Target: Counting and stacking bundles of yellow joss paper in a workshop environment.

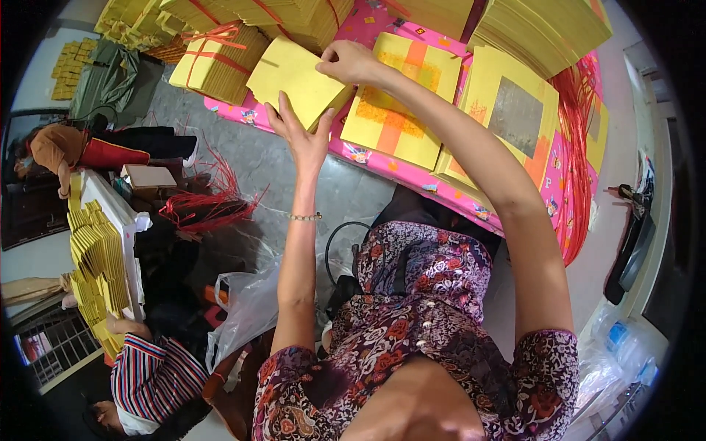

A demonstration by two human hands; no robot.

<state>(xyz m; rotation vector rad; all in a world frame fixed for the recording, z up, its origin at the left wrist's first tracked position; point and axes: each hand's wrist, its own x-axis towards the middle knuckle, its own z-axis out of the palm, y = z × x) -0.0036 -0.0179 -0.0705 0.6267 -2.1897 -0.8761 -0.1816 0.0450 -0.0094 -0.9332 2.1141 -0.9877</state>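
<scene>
A stack of yellow paper sheets [294, 77] lies at an angle near the pink patterned table's front edge. My left hand [298, 136] is at the stack's near side, thumb and fingers spread apart, the fingertips against the paper. At the far right corner of the same stack, my right hand [349, 62] has its fingers pinched on the paper's edge. How many sheets are in that pinch is hidden. Just to the right of the stack, under my right forearm, lies yellow paper with an orange band and a speckled orange square [401, 99].
Yellow paper with a silver square [515, 117] lies further right, beside hanging red strings [577, 162]. A bundle tied with red string [217, 62] stands left of the stack. Red strings [209, 202] lie on the grey floor. Two people work at a white table [125, 242] on the left.
</scene>
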